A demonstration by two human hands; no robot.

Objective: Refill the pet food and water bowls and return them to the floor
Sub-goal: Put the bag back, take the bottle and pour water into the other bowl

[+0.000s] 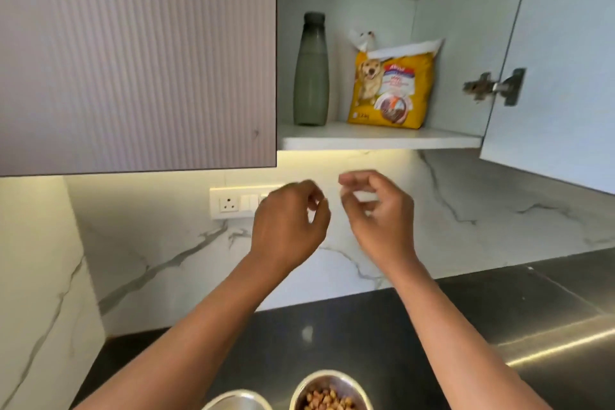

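Round steel bowl of brown kibble (328, 393) and second steel bowl (239, 402), contents unclear, sit well below fingers on dark countertop (332, 329). Left hand (288, 223) and right hand (376, 210) raised, apart, fingers loosely curled, holding nothing. Yellow dog-food bag (392, 90) and grey-green bottle (311, 76) on white cabinet shelf (366, 140) above fingers. Marble backsplash (166, 243) behind.

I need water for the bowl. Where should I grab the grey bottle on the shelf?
Grip the bottle mid-body, coming from the open front: it stands upright and slim, with the bag apart on its right.
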